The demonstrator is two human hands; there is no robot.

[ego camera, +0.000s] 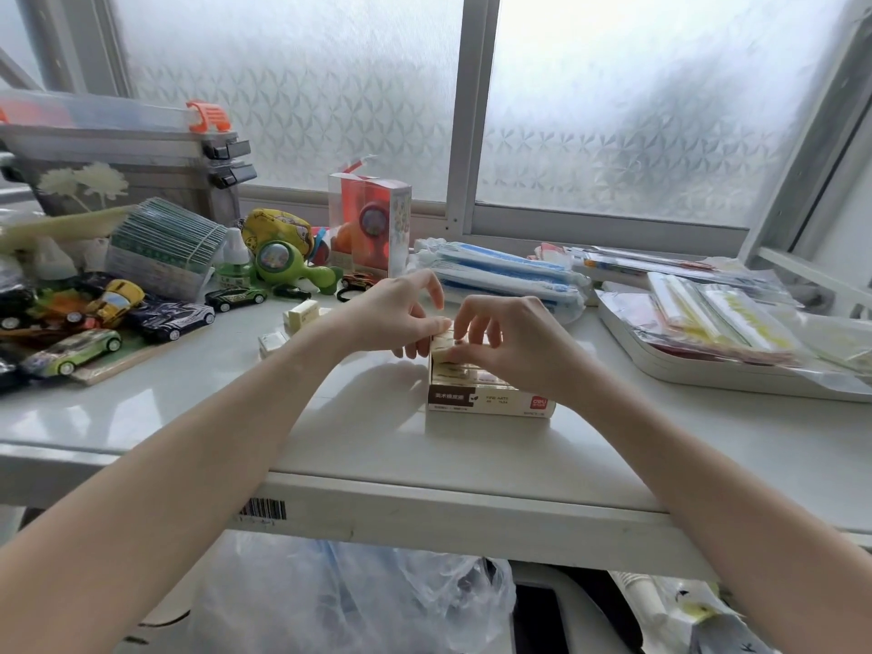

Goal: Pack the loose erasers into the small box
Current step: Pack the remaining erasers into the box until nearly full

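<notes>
Both hands meet over the small box [490, 398] on the table [358, 446]: left hand [396, 318] and right hand [509, 342] pinch an eraser [442, 347] at its open top. Two loose erasers [302, 313] lie just left.

Both hands hide most of the small box's [490, 402] contents.
</notes>
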